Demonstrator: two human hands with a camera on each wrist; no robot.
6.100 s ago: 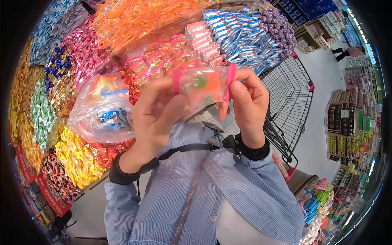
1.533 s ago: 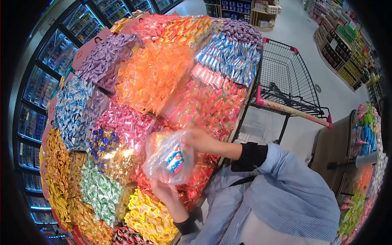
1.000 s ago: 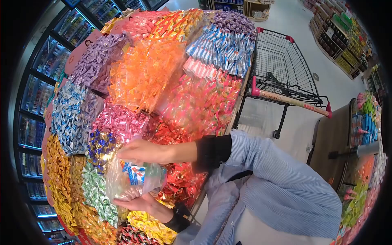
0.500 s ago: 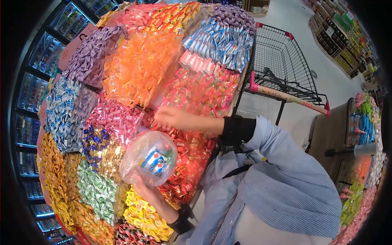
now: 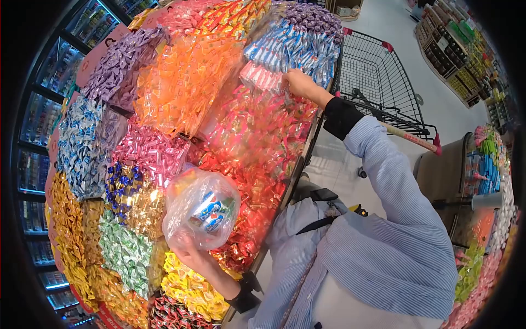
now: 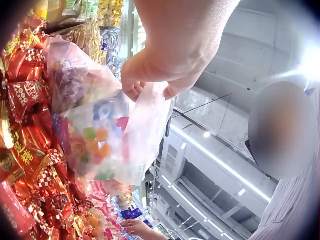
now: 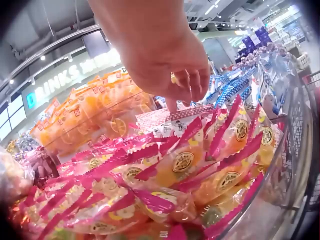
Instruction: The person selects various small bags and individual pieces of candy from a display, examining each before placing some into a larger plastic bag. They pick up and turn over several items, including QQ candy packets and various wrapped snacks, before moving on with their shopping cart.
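My left hand (image 5: 192,255) grips the gathered edge of a clear plastic bag (image 5: 178,214), low over the red-wrapped sweets (image 5: 255,208). Through the bag show a blue-and-white packet (image 5: 211,213) and, in the left wrist view, purple wrappers (image 6: 70,82) and a print of coloured balls. My right hand (image 5: 302,85) is stretched out to the pink-and-white packets (image 5: 257,77). In the right wrist view its fingers point down, one fingertip right at a pink checked packet (image 7: 175,114). Pink-edged clear fruit jelly packets (image 7: 185,160) lie just in front of that hand.
Orange packets (image 5: 175,82), blue-and-white packets (image 5: 290,46) and other heaps of sweets fill the sloped display. A clear divider (image 7: 265,182) edges the jelly packets. A shopping trolley (image 5: 372,71) stands to the right, with lit fridges (image 5: 49,118) on the far left.
Earlier both hands held a pink-edged packet, then handled the bag. Since then the right hand has left the bag and moved up and right to the pink-and-white packets; the left keeps the bag.
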